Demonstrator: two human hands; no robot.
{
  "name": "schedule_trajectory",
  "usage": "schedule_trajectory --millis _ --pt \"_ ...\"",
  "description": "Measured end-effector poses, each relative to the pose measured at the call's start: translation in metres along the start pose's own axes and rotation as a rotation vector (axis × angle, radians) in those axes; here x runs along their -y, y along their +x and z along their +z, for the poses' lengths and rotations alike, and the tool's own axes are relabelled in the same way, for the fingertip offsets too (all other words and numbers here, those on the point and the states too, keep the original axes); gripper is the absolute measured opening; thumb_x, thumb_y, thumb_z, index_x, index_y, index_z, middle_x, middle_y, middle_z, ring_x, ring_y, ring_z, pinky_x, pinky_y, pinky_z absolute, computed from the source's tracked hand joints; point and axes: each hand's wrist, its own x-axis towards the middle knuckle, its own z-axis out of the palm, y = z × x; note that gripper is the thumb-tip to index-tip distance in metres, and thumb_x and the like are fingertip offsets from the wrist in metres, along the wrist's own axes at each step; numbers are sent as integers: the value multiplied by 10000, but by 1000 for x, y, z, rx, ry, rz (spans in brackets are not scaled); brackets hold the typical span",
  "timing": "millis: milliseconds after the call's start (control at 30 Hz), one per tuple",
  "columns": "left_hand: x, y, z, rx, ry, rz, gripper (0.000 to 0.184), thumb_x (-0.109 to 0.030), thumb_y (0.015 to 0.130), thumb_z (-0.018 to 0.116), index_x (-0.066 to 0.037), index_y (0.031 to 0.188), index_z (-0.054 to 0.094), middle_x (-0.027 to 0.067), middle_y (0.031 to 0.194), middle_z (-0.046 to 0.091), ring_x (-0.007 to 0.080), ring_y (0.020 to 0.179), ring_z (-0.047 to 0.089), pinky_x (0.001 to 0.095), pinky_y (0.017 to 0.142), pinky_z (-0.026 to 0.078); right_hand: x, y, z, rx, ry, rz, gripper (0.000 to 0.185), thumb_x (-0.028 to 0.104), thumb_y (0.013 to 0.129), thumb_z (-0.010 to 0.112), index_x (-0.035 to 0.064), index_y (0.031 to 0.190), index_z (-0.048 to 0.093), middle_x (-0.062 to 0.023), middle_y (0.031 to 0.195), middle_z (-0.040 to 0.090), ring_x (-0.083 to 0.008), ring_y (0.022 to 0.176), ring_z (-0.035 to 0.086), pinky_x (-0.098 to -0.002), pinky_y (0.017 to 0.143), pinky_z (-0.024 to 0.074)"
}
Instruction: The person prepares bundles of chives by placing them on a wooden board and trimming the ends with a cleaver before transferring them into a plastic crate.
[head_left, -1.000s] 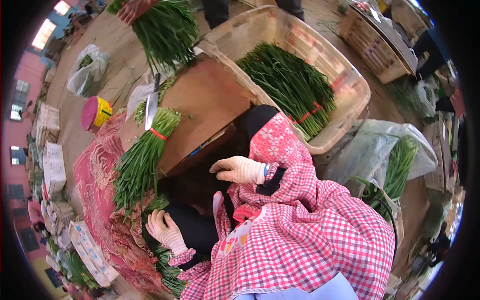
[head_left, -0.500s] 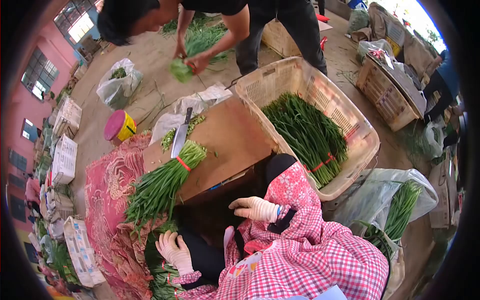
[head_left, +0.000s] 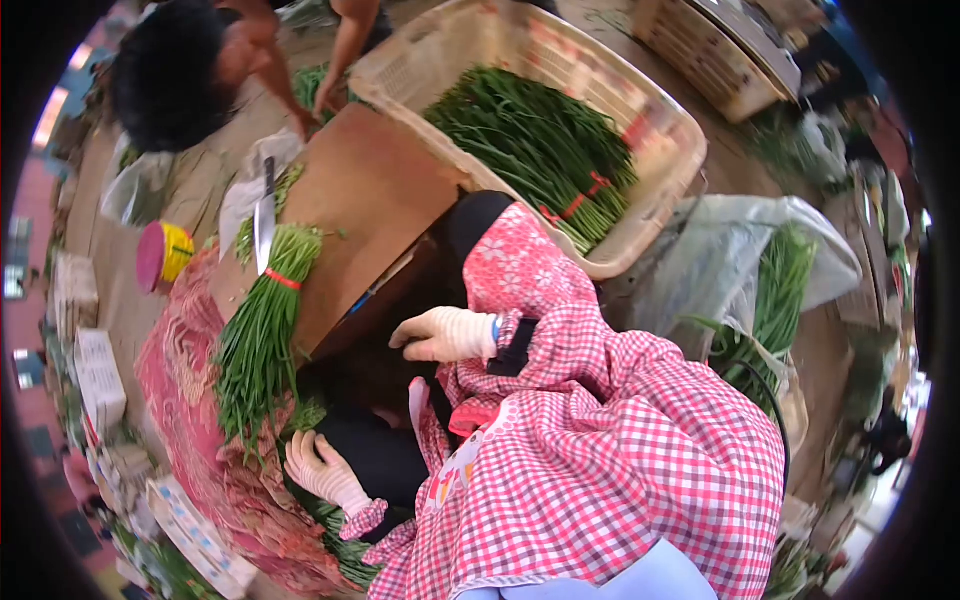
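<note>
My right hand [head_left: 445, 335], in a pale ribbed glove, hovers beside the brown board [head_left: 350, 195] with its fingers loosely stretched and nothing in them. Lower left, my left hand [head_left: 325, 472], gloved alike, lies over my dark-trousered leg next to more green bundles [head_left: 345, 545]; its fingers are apart. A bunch of green garlic chives [head_left: 255, 345], tied with a red band, lies on the board's left edge and hangs over the red patterned cloth [head_left: 185, 365]. A knife [head_left: 265, 230] rests at its cut ends, among trimmings.
A plastic crate [head_left: 655, 115] holding banded chives [head_left: 535, 140] stands beyond the board. To the right is a clear bag [head_left: 695, 265] with greens. A co-worker [head_left: 175, 75] bends over at upper left. A pink-lidded yellow tub [head_left: 165, 257] stands left of the board.
The view has turned and shifted, so the crate and board sit further up and left. The co-worker's hands have moved down beside the board's far edge. My hands keep nearly the same pose.
</note>
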Motion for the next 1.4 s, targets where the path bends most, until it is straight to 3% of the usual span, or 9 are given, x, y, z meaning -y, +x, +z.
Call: schedule_trajectory --millis 133,300,433,633,1400 --pt "0 2 1 21 -71 -38 141 -130 834 629 -15 905 670 117 1061 658 315 1039 581 429 932 424 -5 6 13 49 -24 -26 375 247 857 569 57 1177 615 -163 1080 670 -293 1032 630 -359 910 482" --pt "0 4 1 88 -45 -40 173 -124 839 619 19 921 672 139 1076 654 325 1032 578 427 927 431 4 9 48 214 -16 -85 378 275 845 562 60 1149 626 -156 1002 683 -305 965 646 -386 847 498" --pt "-4 6 -2 123 -54 -73 198 -131 846 611 36 937 670 147 1091 651 323 1047 571 425 932 429 6 6 60 359 -69 -96 395 268 830 577 65 1163 633 -142 1093 667 -302 1057 612 -392 906 469" --pt "-2 8 1 136 8 -28 187 -120 867 604 23 966 672 126 1065 661 290 1011 593 389 900 459 -1 9 52 307 -28 -79 391 288 857 545 65 1170 615 -146 1065 670 -312 1019 623 -397 880 475" --pt "-11 14 -2 182 -7 -66 190 -118 846 617 24 959 672 133 1090 653 310 1035 578 399 930 440 -2 9 46 317 -33 -66 397 284 854 548 69 1182 612 -149 1090 664 -312 1042 614 -394 903 468"
